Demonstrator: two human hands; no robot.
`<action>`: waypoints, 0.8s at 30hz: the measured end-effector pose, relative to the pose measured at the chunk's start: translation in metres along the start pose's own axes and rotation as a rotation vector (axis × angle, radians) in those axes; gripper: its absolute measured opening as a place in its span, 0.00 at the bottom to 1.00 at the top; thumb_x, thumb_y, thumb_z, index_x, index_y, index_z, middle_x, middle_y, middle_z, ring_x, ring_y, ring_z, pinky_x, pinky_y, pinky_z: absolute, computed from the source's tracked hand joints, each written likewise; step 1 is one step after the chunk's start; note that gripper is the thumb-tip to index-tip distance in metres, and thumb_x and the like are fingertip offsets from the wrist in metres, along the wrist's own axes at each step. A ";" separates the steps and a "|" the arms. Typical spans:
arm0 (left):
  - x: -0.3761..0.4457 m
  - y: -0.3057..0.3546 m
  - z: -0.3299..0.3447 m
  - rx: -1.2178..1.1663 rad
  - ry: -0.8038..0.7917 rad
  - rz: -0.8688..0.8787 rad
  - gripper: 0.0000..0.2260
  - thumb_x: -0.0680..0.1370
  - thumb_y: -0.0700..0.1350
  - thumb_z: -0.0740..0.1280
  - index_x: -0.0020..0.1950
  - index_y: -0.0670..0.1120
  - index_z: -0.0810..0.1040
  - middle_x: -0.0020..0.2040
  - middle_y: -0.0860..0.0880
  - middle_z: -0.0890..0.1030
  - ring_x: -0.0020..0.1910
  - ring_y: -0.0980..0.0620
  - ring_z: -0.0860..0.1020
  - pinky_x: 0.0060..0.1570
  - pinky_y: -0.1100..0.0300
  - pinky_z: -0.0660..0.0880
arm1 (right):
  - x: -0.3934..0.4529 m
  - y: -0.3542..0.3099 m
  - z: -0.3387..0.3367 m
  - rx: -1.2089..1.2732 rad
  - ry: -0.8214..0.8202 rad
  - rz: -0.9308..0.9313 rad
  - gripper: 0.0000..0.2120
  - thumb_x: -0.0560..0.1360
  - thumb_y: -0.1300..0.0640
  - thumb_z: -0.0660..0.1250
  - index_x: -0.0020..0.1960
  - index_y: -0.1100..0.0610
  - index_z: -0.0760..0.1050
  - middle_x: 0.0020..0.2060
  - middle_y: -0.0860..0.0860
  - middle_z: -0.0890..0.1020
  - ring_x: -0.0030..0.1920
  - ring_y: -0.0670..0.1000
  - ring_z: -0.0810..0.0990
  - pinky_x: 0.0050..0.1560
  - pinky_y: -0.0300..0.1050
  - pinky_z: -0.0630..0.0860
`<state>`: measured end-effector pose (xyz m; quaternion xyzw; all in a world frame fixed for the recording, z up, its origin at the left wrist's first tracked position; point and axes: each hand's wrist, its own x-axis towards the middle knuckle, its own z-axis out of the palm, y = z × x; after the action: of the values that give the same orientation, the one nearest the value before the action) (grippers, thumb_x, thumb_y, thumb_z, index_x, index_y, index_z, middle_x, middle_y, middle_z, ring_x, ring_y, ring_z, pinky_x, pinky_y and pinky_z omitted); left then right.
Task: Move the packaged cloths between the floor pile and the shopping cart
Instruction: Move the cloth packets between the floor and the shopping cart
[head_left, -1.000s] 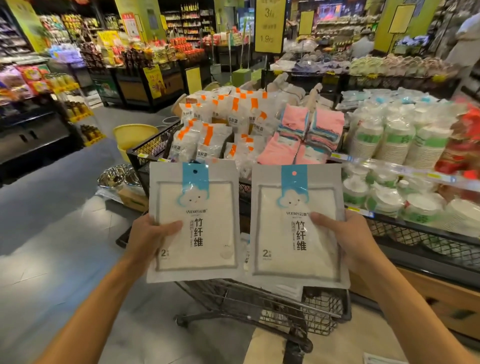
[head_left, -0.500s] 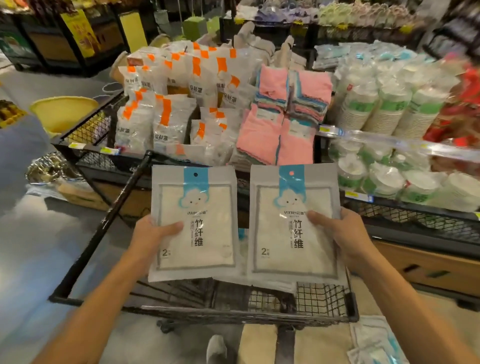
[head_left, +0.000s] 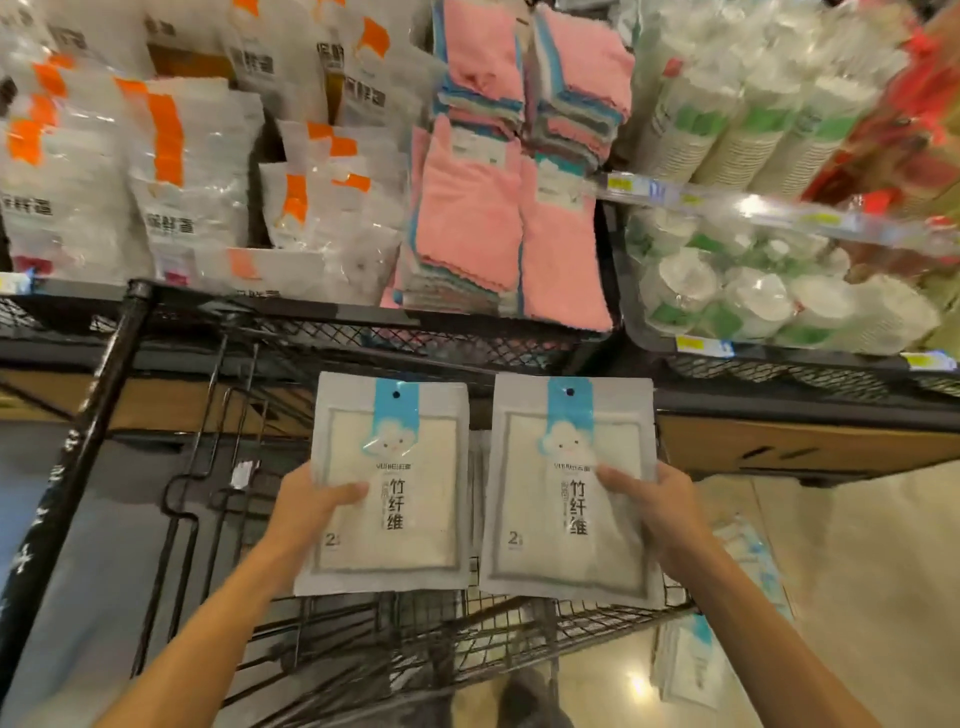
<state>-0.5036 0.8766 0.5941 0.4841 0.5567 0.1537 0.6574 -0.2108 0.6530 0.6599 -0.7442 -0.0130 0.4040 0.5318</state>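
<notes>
Two packaged cloths are in the air above the shopping cart (head_left: 156, 467), one per hand: the left hand (head_left: 306, 512) pinches the left pack (head_left: 387, 488) by its edge, thumb across the front, and the right hand (head_left: 657, 512) holds the right pack (head_left: 566, 488) likewise. Neither is set down yet, so this transfer looks midway. More packs lie in the floor pile (head_left: 727, 613) at near right. Each pack is flat, white-bordered, with a blue header strip. Farther off, shelves carry pink towels (head_left: 478, 208).

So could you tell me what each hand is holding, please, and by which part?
The left hand grips one flat white-and-blue packaged cloth by its lower left edge; the right hand grips a matching pack by its lower right edge.
</notes>
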 end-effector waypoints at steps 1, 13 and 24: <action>0.011 -0.008 0.005 0.014 -0.003 -0.017 0.12 0.74 0.32 0.73 0.55 0.43 0.80 0.48 0.46 0.86 0.47 0.46 0.85 0.43 0.53 0.80 | 0.010 0.007 0.001 -0.025 0.005 0.006 0.11 0.75 0.64 0.74 0.57 0.61 0.79 0.43 0.54 0.89 0.43 0.56 0.89 0.36 0.48 0.85; 0.128 -0.126 0.056 0.087 0.090 -0.207 0.14 0.74 0.32 0.73 0.54 0.46 0.81 0.47 0.48 0.86 0.47 0.47 0.85 0.43 0.53 0.82 | 0.167 0.112 0.018 -0.192 -0.031 0.151 0.08 0.77 0.63 0.73 0.55 0.62 0.80 0.42 0.54 0.89 0.41 0.56 0.89 0.37 0.51 0.86; 0.208 -0.207 0.077 0.180 0.074 -0.210 0.17 0.74 0.40 0.77 0.62 0.46 0.80 0.51 0.51 0.84 0.51 0.52 0.83 0.51 0.51 0.81 | 0.259 0.194 0.048 -0.311 0.002 0.188 0.06 0.76 0.60 0.74 0.47 0.53 0.78 0.43 0.53 0.85 0.43 0.55 0.86 0.43 0.54 0.84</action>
<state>-0.4360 0.8948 0.2984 0.4741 0.6398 0.0512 0.6027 -0.1458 0.7227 0.3465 -0.8156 -0.0053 0.4444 0.3704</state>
